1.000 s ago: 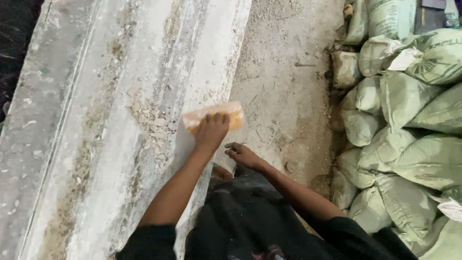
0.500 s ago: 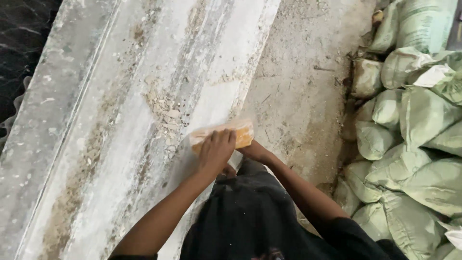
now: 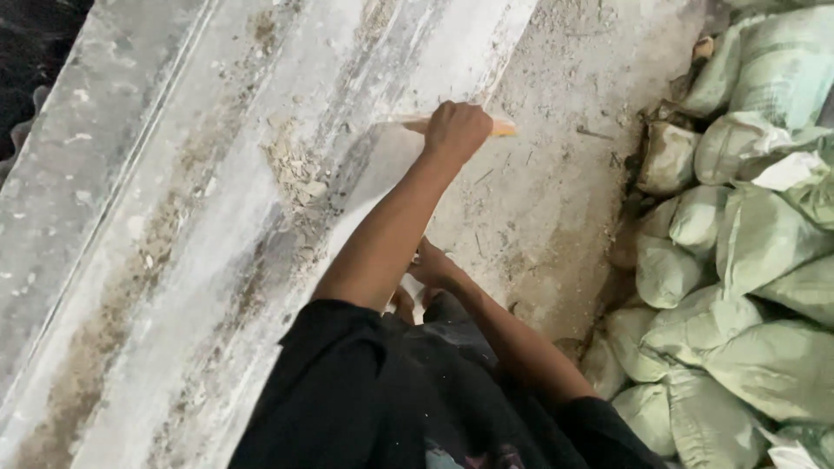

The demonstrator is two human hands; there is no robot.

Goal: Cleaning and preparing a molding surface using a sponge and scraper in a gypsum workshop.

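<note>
Fingers [image 3: 452, 130] pinch an orange block [image 3: 502, 128] against dusty moulding [image 3: 261, 174]; sacks [image 3: 747, 260] lie beside.

— What's over at three o'clock?
— Pale green sacks [image 3: 747, 260], stacked against each other, running up toward one o'clock.
— And at ten?
— Crumbled debris [image 3: 295, 169] on the grey concrete ledge [image 3: 113, 217]; a dusty floor [image 3: 556, 174] lies between.

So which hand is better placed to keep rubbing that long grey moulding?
Probably the left hand: it grips the orange block against the moulding, arm stretched out. The right hand rests low by the body, holding nothing visible.
</note>
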